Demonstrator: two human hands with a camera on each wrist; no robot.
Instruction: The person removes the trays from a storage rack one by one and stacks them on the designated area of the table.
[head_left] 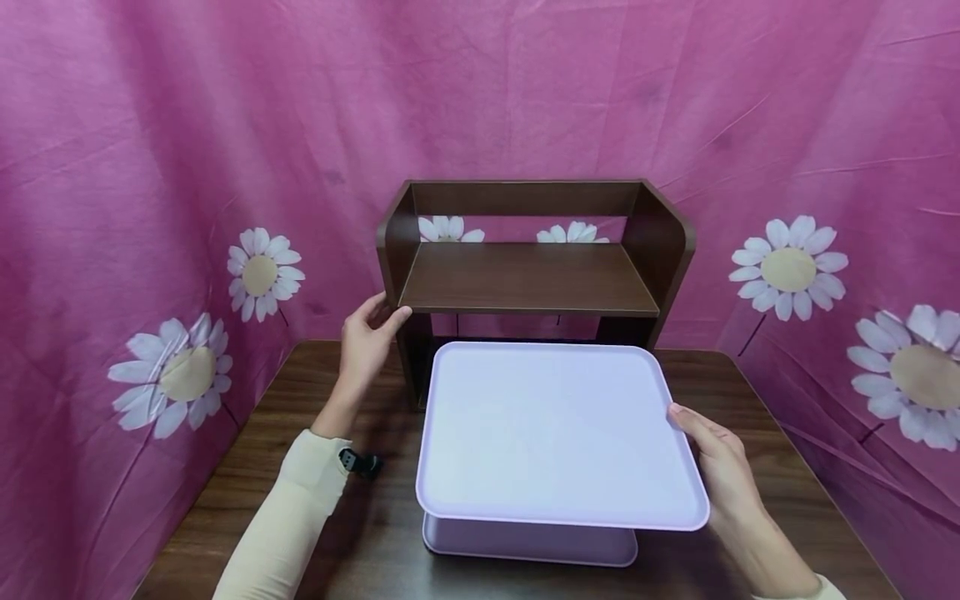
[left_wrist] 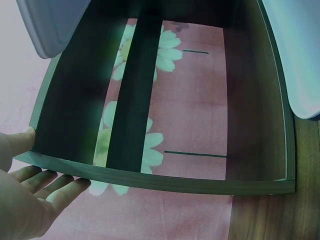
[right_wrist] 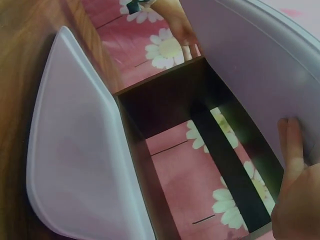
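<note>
A dark brown two-level desk shelf (head_left: 525, 279) stands at the back of the table. My left hand (head_left: 366, 348) grips its left side panel, thumb at the front edge and fingers on the outer face, as the left wrist view (left_wrist: 30, 200) also shows. In front of the shelf, my right hand (head_left: 723, 471) holds a lilac tray (head_left: 551, 433) by its right edge, thumb on the rim; fingers (right_wrist: 291, 142) press its underside. Below it, a second lilac tray (head_left: 528, 542) lies on the table, mostly hidden from the head view.
The wooden table (head_left: 247, 500) carries the shelf and the lower tray. Pink cloth with white daisies (head_left: 258, 273) hangs round the back and sides. A dark strap device (head_left: 360, 462) sits at my left wrist. The shelf's lower bay (right_wrist: 172, 165) is open at the front.
</note>
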